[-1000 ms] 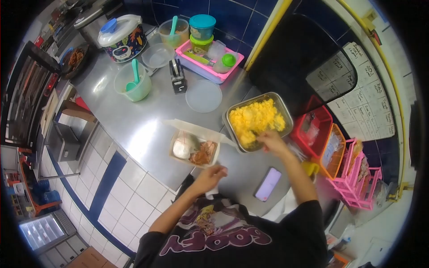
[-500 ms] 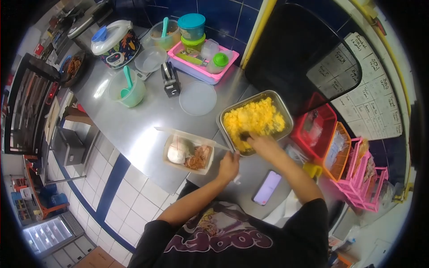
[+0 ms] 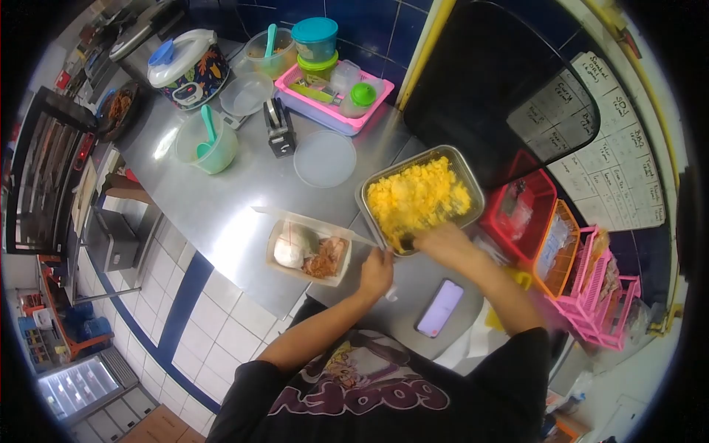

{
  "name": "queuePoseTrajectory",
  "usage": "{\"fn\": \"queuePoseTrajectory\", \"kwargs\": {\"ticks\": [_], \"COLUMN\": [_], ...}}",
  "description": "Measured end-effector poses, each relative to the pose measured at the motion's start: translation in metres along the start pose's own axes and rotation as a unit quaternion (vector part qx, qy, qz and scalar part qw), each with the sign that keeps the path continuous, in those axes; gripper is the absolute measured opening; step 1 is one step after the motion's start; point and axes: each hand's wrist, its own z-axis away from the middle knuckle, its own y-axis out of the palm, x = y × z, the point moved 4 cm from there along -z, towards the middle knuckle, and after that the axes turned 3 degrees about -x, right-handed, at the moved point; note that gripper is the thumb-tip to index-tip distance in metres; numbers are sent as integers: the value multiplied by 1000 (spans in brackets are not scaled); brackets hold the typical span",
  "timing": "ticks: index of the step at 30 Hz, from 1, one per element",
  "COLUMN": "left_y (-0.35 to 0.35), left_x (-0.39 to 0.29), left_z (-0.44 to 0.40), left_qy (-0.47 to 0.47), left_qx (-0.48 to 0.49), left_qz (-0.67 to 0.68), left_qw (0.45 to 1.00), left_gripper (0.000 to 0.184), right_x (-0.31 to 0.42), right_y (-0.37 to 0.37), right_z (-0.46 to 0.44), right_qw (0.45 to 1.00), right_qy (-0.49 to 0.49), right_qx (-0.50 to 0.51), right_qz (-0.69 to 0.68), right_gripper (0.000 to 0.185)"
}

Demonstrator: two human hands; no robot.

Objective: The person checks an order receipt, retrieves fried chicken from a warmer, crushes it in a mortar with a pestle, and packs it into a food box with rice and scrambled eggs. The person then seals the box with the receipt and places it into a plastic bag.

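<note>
A metal tray [image 3: 480, 193] holds crumbly yellow scrambled egg [image 3: 417, 193]. At its near edge my right hand [image 3: 447, 247], slightly blurred, is closed on a dark utensil [image 3: 407, 241] whose end is down in the egg; its exact kind is hidden. My left hand [image 3: 378, 273] is closed at the tip of the raised flap of a paper food box [image 3: 306, 277], close to the tray's near left corner. Inside the open box are a rounded white mound of rice [image 3: 290, 249] and shredded brown meat [image 3: 327, 260].
A phone [image 3: 440, 308] lies right of my left hand. Behind the box are a round clear lid [image 3: 325, 159], a black tape dispenser [image 3: 279, 129], a tub with a green spoon [image 3: 207, 148] and a pink basket [image 3: 362, 122]. Red [image 3: 523, 199] and orange baskets [image 3: 559, 247] stand right.
My right hand has drawn slightly right and toward me along the tray's near edge with the utensil. The left hand stays at the box's flap.
</note>
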Motion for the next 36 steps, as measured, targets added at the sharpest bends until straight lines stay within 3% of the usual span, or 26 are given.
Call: {"fn": "queuePoseTrajectory", "kwargs": {"ticks": [3, 5, 6, 8, 9, 11, 12, 17, 22, 25, 28, 31, 33, 36], "left_y": [1, 2, 3, 6, 5, 5, 4, 0, 10, 6, -19, -47, -67, -116], "left_x": [-2, -4, -4, 0, 1, 5, 4, -2, 15, 18, 18, 32, 36, 45], "left_z": [4, 5, 7, 5, 4, 2, 3, 8, -3, -4, 4, 25, 44, 70], "left_qy": [16, 12, 6, 13, 21, 13, 6, -7, -62, -96, -126, -114, -41, -81], "left_qx": [-6, -11, -17, -19, -20, -18, -13, 2, 16, 13, 98, 178, 291, 287], "left_qz": [24, 35, 45, 45, 43, 36, 30, 37, 80, 181, 243, 147, 83, 91], "left_qw": [1000, 999, 999, 999, 999, 999, 999, 999, 995, 979, 957, 966, 952, 950], "left_gripper": [42, 42, 41, 41, 41, 42, 43, 46, 53, 56, 58, 58, 52, 45], "right_x": [1, -16, -23, -39, -38, -39, -36, -30, -17, -17, -11, 10, 34, 86], "right_y": [1, -2, 5, 26, 24, 32, 36, 52, 54, 57, 51, 48, 48, 49], "right_z": [-8, -16, -16, -19, -18, -7, -4, 18, 28, 37, 52, 69, 78, 82], "right_qw": [995, 989, 988, 953, 952, 845, 844, 696, 639, 607, 562, 509, 480, 464], "right_qy": [-7, 64, 64, 81, 79, 247, 248, 366, 426, 421, 409, 402, 392, 385], "right_qx": [69, 108, 112, 70, 71, 115, 118, -26, -132, -201, -267, -324, -346, -311], "right_qz": [72, -82, -81, -285, -286, -460, -461, -617, -626, -644, -667, -688, -704, -735], "right_gripper": [12, 15, 15, 16, 16, 15, 15, 14, 12, 12, 12, 12, 12, 10]}}
